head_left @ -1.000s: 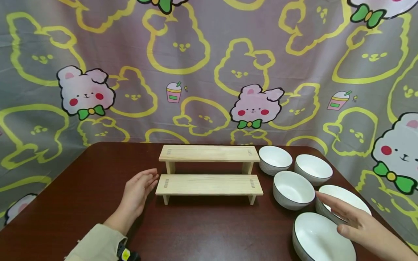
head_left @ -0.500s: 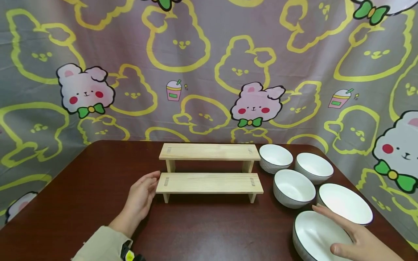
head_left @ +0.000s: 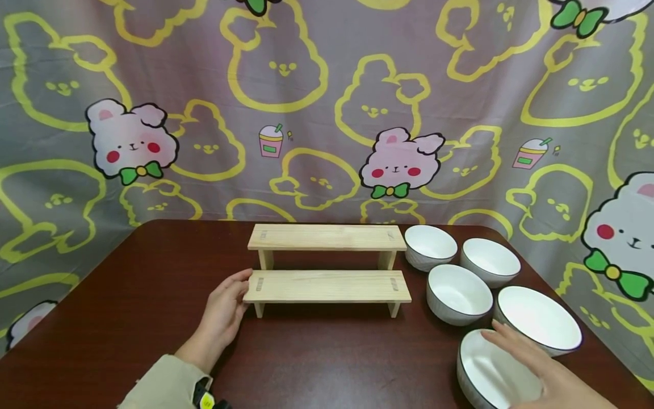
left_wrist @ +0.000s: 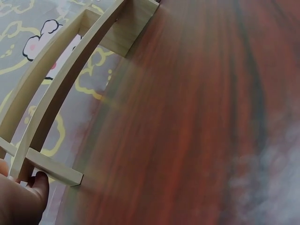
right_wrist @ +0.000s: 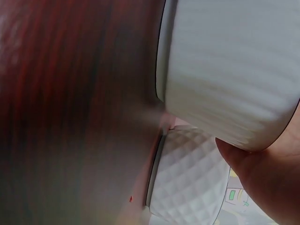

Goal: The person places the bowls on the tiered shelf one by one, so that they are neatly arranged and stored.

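Observation:
In the head view, a pale two-step wooden rack stands mid-table. My left hand holds the left end of its lower step; in the left wrist view, the thumb lies under the board's end. My right hand is over the nearest white bowl at lower right, partly covering it. The fingers are extended along the bowl's far right rim, and the thumb is out of sight. In the right wrist view, a fingertip lies against the outer wall of the bowl.
Several other white dark-rimmed bowls stand right of the rack: one at its upper step, one behind right, one in front, and a wider one by the table's right edge. A patterned curtain hangs behind the dark table.
My left hand has moved right and taken hold of the lower step's end. The right hand has come from the wider bowl nearer and down over the nearest bowl. Rack and bowls stay put.

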### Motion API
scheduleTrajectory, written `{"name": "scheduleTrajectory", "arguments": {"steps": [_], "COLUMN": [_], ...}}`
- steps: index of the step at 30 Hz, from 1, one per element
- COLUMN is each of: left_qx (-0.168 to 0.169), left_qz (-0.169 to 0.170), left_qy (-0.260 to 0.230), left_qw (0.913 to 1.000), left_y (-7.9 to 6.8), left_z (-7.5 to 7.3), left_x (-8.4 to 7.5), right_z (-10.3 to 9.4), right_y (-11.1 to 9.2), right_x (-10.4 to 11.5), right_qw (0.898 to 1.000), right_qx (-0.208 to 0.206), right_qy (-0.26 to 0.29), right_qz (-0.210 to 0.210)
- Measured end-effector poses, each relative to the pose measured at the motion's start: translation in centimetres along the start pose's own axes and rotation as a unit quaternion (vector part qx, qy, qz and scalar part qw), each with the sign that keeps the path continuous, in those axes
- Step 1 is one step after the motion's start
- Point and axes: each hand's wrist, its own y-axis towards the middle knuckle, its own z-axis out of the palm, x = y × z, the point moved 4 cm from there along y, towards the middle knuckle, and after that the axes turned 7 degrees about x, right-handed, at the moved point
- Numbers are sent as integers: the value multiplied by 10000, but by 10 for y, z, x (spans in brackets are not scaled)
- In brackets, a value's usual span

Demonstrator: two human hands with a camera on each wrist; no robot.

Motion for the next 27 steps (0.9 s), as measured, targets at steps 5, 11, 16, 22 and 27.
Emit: {"name": "scheduleTrajectory", "arguments": {"steps": [5, 11, 16, 22, 27], "left_qx": [38, 45, 53, 1, -66], "left_qz": [31, 26, -9, -8, -18], "left_qy": [-1, 133, 223, 240, 235], "left_qw": [10000, 9999, 9997, 9997, 9997], "left_y": [0, 0, 0, 1, 1], "left_z": [1, 1, 0, -1, -2], "left_x": [1, 3, 3, 4, 3], "right_z": [0, 0, -1, -2, -1], "right_y": [1, 2, 2, 2, 2], "right_x": [5, 11, 15, 11, 6], "right_qw": [9999, 9994, 9976, 9953, 9940], "right_qx": [112, 172, -178, -377, -423], "right_qy": [-72, -272, -544, -697, -576], "right_qz": [-94, -101, -389, -551, -829]}}
